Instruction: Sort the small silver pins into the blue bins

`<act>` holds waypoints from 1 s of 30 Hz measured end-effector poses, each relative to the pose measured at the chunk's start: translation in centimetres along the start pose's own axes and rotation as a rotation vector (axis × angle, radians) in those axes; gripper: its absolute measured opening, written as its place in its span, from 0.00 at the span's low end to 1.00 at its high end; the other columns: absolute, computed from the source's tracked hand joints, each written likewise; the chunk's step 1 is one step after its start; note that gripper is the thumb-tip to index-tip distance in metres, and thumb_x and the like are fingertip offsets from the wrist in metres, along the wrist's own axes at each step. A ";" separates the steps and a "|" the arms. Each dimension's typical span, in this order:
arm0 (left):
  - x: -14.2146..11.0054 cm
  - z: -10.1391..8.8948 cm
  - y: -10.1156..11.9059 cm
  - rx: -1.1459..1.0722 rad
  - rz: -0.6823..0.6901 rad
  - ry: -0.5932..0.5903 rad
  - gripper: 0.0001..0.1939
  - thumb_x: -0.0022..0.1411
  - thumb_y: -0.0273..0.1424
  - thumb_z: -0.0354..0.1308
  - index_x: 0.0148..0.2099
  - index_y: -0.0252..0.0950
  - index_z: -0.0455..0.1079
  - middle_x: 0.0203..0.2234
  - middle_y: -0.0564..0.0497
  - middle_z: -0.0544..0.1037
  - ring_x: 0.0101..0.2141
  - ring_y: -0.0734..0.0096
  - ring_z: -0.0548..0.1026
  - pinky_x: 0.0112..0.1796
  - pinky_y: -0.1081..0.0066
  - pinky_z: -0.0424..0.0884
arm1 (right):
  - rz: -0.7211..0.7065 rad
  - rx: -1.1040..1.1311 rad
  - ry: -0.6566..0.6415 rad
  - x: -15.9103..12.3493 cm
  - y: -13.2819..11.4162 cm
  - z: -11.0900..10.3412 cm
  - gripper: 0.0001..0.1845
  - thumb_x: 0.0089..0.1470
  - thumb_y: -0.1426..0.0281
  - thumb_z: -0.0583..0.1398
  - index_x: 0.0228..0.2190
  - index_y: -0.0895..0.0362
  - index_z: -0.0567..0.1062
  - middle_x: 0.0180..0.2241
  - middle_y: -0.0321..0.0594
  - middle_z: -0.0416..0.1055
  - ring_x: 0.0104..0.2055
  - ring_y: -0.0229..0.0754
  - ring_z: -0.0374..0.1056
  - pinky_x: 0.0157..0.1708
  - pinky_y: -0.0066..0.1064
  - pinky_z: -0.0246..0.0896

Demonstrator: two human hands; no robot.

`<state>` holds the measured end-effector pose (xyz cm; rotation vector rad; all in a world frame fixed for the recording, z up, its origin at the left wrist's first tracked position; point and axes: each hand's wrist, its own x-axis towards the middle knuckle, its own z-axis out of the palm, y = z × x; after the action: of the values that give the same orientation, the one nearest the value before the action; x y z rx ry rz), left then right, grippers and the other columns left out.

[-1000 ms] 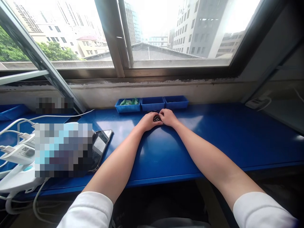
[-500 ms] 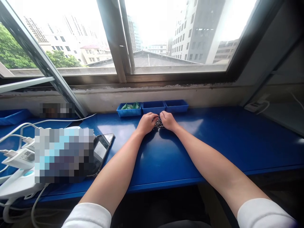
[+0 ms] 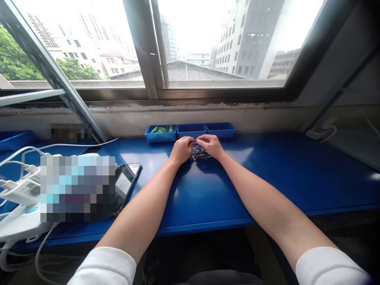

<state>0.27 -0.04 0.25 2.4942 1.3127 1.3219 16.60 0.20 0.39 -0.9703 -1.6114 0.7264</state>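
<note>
A pile of small, thin, shiny metal pieces (image 3: 200,152), too small to name, lies on the blue table between my hands. My left hand (image 3: 181,150) is at the pile's left side, thumb and fingers pinched together. From the right, my right hand (image 3: 212,145) arches over the pile with its fingertips pinched near those of the left. Something tiny and dark shows where the fingertips meet, but I cannot make out what it is.
Behind my hands stand a blue bin with green packets (image 3: 160,133), a middle blue bin (image 3: 191,129) and a right blue bin (image 3: 221,130). On the left are a phone (image 3: 127,182), a white power strip (image 3: 18,225) with cables, and a blurred-out object.
My right hand has opened out from a tighter curl, and its fingertips have moved left to meet the left hand's. More of the metal pile shows. The view has shifted slightly.
</note>
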 end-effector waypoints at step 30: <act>0.1 0.6 -1.5 0.167 -0.281 -0.302 0.21 0.65 0.42 0.44 0.50 0.34 0.68 0.47 0.40 0.74 0.48 0.54 0.71 0.48 0.60 0.66 | 0.304 -0.923 0.168 1.6 3.2 -4.7 0.37 0.50 0.61 0.56 0.60 0.56 0.57 0.65 0.44 0.46 0.55 0.61 0.49 0.52 0.55 0.50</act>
<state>-0.26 1.21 -0.62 2.3693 1.6730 0.7737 21.74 3.08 -0.42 -1.9070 -1.6675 0.0368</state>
